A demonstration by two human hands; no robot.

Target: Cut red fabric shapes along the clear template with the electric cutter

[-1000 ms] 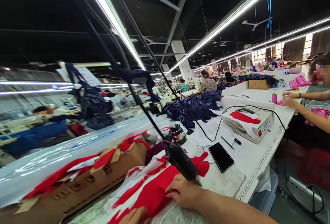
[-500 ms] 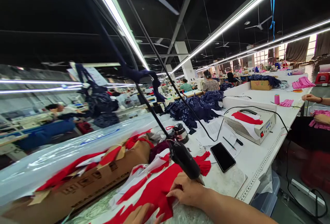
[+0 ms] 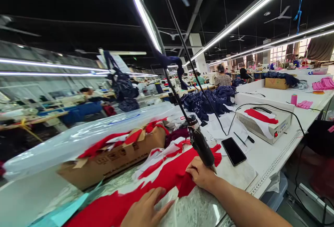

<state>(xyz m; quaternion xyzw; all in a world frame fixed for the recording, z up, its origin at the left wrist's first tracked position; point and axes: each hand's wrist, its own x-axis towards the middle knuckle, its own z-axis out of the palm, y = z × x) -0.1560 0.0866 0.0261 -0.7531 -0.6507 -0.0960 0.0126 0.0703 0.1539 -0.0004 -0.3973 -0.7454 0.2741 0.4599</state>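
Note:
Red fabric (image 3: 167,180) lies spread over the worktable (image 3: 229,180) in front of me. My right hand (image 3: 199,174) is closed around the lower end of a black hand-held tool (image 3: 202,147) that hangs from a cord, its tip down at the cloth's edge. My left hand (image 3: 144,209) lies flat, fingers stretched out, on the red fabric nearer to me, pressing it down.
A cardboard box (image 3: 112,159) with red pieces stands at the left. A black phone (image 3: 234,151), a pen, papers and a grey control box (image 3: 263,122) lie to the right. Dark blue garments (image 3: 206,101) are piled behind. People work at far tables.
The view has swung left and down. My left hand has come further onto the red fabric and spread flat. The right hand still holds the black tool at the cloth.

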